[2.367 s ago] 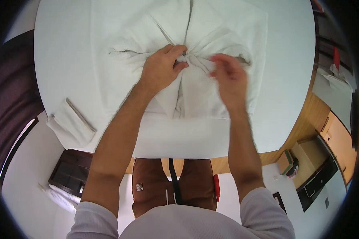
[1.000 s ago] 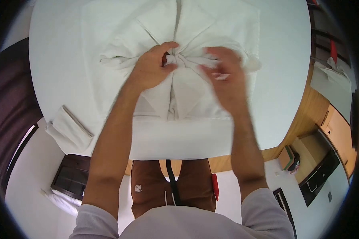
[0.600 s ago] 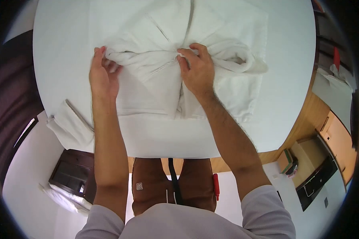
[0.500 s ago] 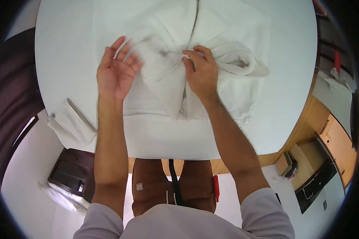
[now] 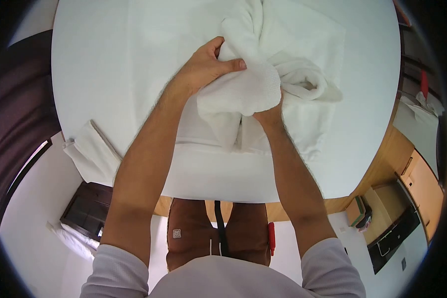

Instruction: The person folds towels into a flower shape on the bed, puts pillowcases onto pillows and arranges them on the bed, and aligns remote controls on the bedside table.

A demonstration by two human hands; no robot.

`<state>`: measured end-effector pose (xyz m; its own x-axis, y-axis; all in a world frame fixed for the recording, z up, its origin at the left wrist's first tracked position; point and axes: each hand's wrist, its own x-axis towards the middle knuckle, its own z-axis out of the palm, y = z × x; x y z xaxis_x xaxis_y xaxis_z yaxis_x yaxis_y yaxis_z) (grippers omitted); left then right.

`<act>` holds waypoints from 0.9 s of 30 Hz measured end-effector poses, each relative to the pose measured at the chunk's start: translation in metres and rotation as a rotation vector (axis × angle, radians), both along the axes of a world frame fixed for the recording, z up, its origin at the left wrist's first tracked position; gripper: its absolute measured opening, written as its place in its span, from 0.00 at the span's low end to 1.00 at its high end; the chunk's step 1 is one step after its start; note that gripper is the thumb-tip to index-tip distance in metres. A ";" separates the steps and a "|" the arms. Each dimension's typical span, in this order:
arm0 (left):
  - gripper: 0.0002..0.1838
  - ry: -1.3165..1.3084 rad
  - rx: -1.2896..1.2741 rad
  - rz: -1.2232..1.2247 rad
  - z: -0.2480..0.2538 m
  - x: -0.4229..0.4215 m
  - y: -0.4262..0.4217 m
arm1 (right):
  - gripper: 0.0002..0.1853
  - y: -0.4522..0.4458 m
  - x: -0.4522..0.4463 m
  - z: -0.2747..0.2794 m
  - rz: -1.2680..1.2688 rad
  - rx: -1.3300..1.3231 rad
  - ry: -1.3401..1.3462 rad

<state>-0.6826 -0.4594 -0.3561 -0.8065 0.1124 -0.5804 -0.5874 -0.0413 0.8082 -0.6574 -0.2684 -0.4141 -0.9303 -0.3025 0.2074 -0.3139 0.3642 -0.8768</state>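
A white terry towel point(image 5: 248, 82) lies bunched and twisted at the middle of the white-covered table. My left hand point(image 5: 208, 67) grips its raised fold from the left, thumb on top and the other fingers partly hidden behind the cloth. My right hand point(image 5: 270, 115) is under the towel's hanging flap at the right; its fingers are hidden. Beside it to the right rests a rolled towel end point(image 5: 308, 82) with a looped opening. Flatter white cloth point(image 5: 310, 131) spreads beneath.
A folded white cloth point(image 5: 93, 151) lies at the table's left front edge. The white tabletop point(image 5: 218, 174) curves round in front of my legs. A dark cabinet point(image 5: 87, 211) stands at lower left, and an open box point(image 5: 390, 206) at lower right.
My left hand has moved right from beside the bundle and taken hold of the towel. A towel fold now stands up over the middle and covers my right hand's fingers, which were visible before.
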 end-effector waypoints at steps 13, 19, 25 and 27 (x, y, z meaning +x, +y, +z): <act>0.18 -0.039 -0.748 0.094 0.052 0.037 -0.107 | 0.09 -0.026 0.001 0.022 -0.149 0.436 -0.050; 0.17 -0.194 -1.146 -0.144 0.041 0.049 -0.141 | 0.08 -0.031 0.005 0.021 -0.158 0.513 -0.051; 0.26 0.448 -1.128 -0.200 0.039 0.010 -0.127 | 0.09 -0.031 0.005 0.022 -0.173 0.506 -0.041; 0.30 0.250 -0.878 -0.037 0.042 -0.032 -0.084 | 0.09 -0.033 0.005 0.022 -0.176 0.498 -0.047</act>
